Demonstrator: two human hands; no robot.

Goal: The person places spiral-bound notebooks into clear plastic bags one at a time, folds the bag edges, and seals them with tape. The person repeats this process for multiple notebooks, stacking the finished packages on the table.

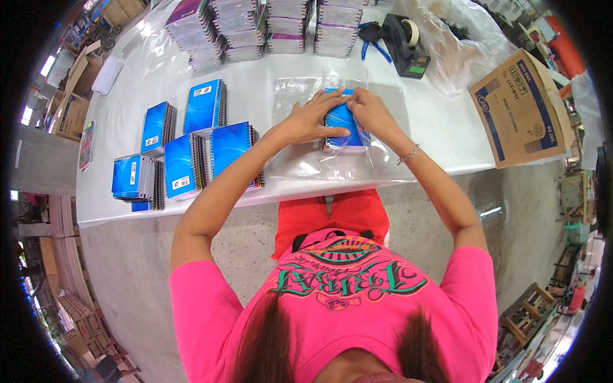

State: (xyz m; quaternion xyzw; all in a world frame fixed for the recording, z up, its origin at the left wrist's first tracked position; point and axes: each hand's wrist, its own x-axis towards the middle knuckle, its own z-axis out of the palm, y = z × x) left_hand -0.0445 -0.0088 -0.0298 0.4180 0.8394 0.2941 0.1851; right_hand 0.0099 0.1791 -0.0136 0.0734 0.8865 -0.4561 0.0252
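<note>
In front of me on the white table, a blue spiral notebook [345,119] lies on clear plastic film [294,163], which spreads out around it. My left hand [314,119] rests over the notebook's left side, thumb and fingers spread apart and pressing on the cover. At the upper right corner of the notebook, my right hand [372,113] is closed, its curled fingers gripping the clear film. Its fingertips are partly hidden. Left of my hands stand several stacks of blue spiral notebooks [231,148], their wire bindings facing right.
Plastic-wrapped notebook stacks [286,25] line the far side. Blue-handled pliers [373,43] lie beside a black tape dispenser [407,48]. Crumpled clear plastic [456,45] sits farther right. An open cardboard box [520,112] stands at the right edge of the white table [102,191].
</note>
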